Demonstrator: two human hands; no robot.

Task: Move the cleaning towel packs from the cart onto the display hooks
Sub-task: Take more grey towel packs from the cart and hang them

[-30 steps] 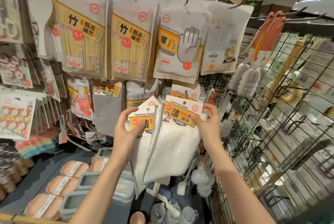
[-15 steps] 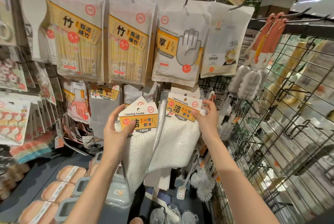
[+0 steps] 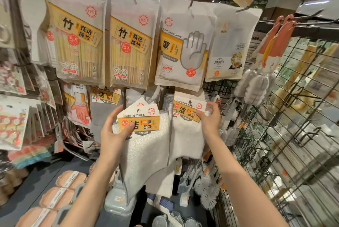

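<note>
Towel packs [image 3: 146, 135] fill both your hands in front of the display wall. Your left hand [image 3: 111, 135] grips a small stack by its orange "Cleaning towels" header card, thumb pressed across the front, fingers curled behind, white cloths hanging below. Your right hand [image 3: 209, 118] pinches the right edge of a single pack [image 3: 187, 126] by its card, raised just under the disposable glove bag [image 3: 181, 47]; whether its hole sits on a hook you cannot tell. Chopstick bags [image 3: 80, 43] hang upper left, a wire grid panel [image 3: 293, 135] stands to your right, sponge packs [image 3: 60, 195] lie on the shelf below
</note>
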